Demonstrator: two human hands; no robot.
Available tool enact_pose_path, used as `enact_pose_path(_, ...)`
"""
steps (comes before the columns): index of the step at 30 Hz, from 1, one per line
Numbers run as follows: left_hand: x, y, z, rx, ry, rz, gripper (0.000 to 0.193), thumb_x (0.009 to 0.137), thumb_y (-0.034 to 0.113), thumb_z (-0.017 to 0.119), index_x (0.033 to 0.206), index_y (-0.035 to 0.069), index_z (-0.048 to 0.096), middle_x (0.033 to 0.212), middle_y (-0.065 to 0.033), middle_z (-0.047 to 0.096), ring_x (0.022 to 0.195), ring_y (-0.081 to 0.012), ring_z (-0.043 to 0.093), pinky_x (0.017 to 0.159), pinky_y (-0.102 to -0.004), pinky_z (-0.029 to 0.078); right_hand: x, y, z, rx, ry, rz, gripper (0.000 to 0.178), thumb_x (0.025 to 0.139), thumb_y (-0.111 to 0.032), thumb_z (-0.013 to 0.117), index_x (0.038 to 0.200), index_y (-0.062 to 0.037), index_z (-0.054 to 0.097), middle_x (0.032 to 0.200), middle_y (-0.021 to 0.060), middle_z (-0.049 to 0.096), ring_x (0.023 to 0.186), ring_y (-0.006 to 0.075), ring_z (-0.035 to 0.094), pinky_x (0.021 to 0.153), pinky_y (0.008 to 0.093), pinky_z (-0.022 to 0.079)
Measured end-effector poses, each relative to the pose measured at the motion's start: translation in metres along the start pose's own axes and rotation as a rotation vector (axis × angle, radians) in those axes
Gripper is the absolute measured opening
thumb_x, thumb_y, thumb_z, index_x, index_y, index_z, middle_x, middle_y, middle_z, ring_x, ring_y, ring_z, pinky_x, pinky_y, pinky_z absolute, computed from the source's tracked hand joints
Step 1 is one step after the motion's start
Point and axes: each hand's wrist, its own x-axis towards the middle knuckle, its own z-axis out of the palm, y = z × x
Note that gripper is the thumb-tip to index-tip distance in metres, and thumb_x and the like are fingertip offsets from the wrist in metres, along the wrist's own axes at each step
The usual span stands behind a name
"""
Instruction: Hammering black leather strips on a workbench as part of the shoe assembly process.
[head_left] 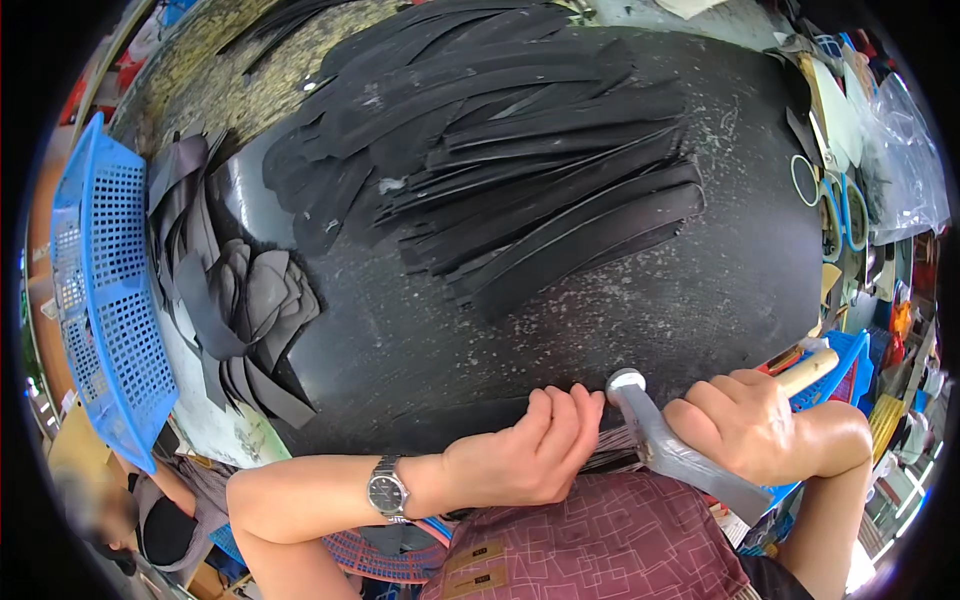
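At the table's near edge, my right hand [735,425] is wrapped round a hammer [675,445]. Its grey metal head slants across in front of my body, round face up, and a pale wooden handle sticks out past my fist. Just left of the hammer face, my left hand [530,445] is closed with its fingers curled toward the palm; whatever they hold is hidden. Thin dark layered edges [615,450] show between that hand and the hammer. Many black strips [560,190] lie in overlapping rows on the black work surface [390,350] beyond my hands.
More dark strips [240,290] are heaped at the left, beside a blue plastic basket [125,270]. Scissors [852,212] and clear plastic wrap [905,160] sit at the right edge. A blue crate [850,365] stands beyond my right hand. Another person [165,510] is at the lower left.
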Motion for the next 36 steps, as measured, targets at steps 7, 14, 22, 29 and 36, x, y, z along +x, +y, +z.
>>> enact_pose_path(7,-0.015,-0.004,-0.005,-0.189,0.037,-0.102,0.040,0.075,0.018,0.053,0.102,-0.009,0.064,0.092,-0.0131,0.061,0.085,-0.0249,0.057,0.077,-0.0339,0.048,0.006,-0.003,0.005,-0.064,0.000,-0.047,0.024,0.057,-0.020,0.059,0.075,-0.0075,0.050,0.059,-0.0018,0.035,0.045,0.0105,0.044,0.039,0.0256,0.032)
enact_pose_path(14,-0.036,-0.001,-0.007,-0.220,0.049,-0.188,0.040,0.071,0.019,0.055,0.098,-0.008,0.064,0.097,-0.0138,0.061,0.092,-0.0257,0.055,0.082,-0.0352,0.046,0.022,-0.005,0.007,-0.102,-0.059,-0.134,0.022,0.057,-0.019,0.059,0.073,-0.0085,0.049,0.059,-0.0020,0.035,0.045,0.0096,0.043,0.039,0.0250,0.033)
enact_pose_path(22,-0.062,-0.005,-0.013,-0.272,0.061,-0.280,0.037,0.074,0.021,0.055,0.097,-0.006,0.064,0.100,-0.0121,0.060,0.093,-0.0244,0.052,0.079,-0.0341,0.044,0.054,-0.007,0.001,-0.056,-0.094,-0.215,0.026,0.057,-0.020,0.059,0.078,-0.0064,0.053,0.059,-0.0019,0.038,0.046,0.0099,0.045,0.039,0.0244,0.032)
enact_pose_path(29,-0.078,-0.002,-0.019,-0.209,0.100,-0.320,0.030,0.073,0.020,0.054,0.089,-0.004,0.063,0.096,-0.0108,0.059,0.092,-0.0240,0.052,0.081,-0.0335,0.043,0.077,-0.018,0.001,-0.115,-0.089,-0.289,0.026,0.058,-0.021,0.058,0.078,-0.0067,0.052,0.059,-0.0023,0.037,0.046,0.0095,0.045,0.039,0.0248,0.032)
enact_pose_path(36,-0.096,0.000,-0.031,-0.090,0.056,-0.278,0.027,0.072,0.021,0.055,0.083,-0.002,0.064,0.090,-0.0092,0.058,0.093,-0.0245,0.051,0.084,-0.0348,0.042,0.100,-0.029,0.001,-0.036,-0.160,-0.287,0.024,0.059,-0.019,0.057,0.078,-0.0056,0.052,0.060,-0.0006,0.038,0.046,0.0116,0.045,0.039,0.0259,0.033)
